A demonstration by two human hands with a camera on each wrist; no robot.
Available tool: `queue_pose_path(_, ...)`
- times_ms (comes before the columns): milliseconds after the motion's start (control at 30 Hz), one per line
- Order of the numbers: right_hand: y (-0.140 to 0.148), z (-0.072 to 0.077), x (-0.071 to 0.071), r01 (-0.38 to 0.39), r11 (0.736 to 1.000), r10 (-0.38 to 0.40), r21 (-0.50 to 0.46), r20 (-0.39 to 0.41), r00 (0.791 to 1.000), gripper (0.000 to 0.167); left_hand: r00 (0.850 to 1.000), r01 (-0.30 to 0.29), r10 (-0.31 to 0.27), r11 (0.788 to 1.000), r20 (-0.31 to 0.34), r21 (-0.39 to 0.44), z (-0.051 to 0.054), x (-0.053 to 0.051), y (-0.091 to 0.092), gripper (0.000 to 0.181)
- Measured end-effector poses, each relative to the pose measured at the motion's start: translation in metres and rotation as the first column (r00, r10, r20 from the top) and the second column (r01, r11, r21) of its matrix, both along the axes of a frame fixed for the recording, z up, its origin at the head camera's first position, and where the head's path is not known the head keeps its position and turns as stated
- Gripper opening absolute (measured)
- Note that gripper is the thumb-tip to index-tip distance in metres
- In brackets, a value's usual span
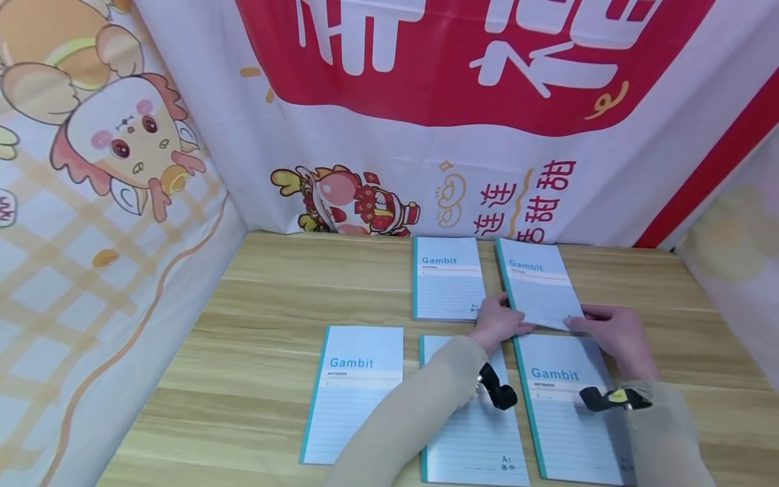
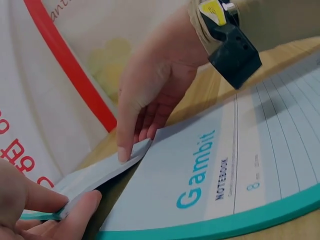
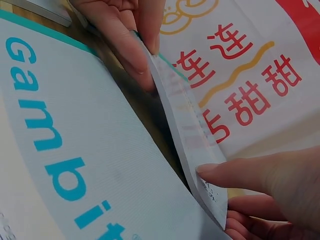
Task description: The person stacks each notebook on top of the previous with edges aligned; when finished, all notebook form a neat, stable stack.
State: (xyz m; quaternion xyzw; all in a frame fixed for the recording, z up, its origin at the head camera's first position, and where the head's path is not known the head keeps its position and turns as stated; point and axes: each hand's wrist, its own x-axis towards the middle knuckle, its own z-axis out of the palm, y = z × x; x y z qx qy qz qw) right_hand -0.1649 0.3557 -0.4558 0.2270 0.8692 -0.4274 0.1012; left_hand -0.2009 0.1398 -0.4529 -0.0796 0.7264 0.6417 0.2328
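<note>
A white Gambit notebook (image 1: 538,281) with a teal spine lies at the back right, its near edge tilted up off the table. My left hand (image 1: 500,321) pinches its near left corner by the spine. At the near right corner, my right hand (image 1: 615,331) grips the same notebook, thumb on the cover and fingers beneath. The right wrist view shows the lifted notebook edge (image 3: 175,130) between both hands. Just in front lies another Gambit notebook (image 1: 569,399), partly covered by the right wrist and sleeve.
Left of the held notebook lies a matching notebook (image 1: 447,277). Two more, a front middle notebook (image 1: 475,439) and a front left notebook (image 1: 359,399), lie on the wooden table (image 1: 243,379). The left sleeve crosses the front middle one. Printed cloth (image 1: 365,135) hangs behind.
</note>
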Motion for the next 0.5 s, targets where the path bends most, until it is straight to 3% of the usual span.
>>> queue_pose_path(167, 0.0006, -0.001, 0.0005, 0.025, 1.0, -0.025, -0.018, -0.004, 1.0, 0.083, 1.0, -0.02, 0.02, 0.995, 0.004, 0.099, 0.0005, -0.0009, -0.0017, 0.057)
queue_pose_path(333, 0.0029, -0.0013, 0.0007, 0.044, 0.998, -0.044, -0.046, -0.003, 0.999, 0.093, 0.999, -0.049, 0.04, 0.95, 0.034, 0.308, 0.0035, -0.0018, -0.0051, 0.054)
queue_pose_path(400, 0.0036, -0.0008, 0.0007, 0.048, 0.997, -0.048, -0.055, 0.003, 0.999, 0.098, 0.998, -0.058, 0.045, 0.933, 0.046, 0.356, 0.0053, -0.0018, -0.0066, 0.054)
queue_pose_path(500, 0.0034, 0.0004, 0.0007, 0.05, 0.997, -0.05, -0.064, 0.011, 0.999, 0.102, 0.998, -0.058, 0.042, 0.924, 0.05, 0.379, 0.0067, -0.0019, -0.0088, 0.055)
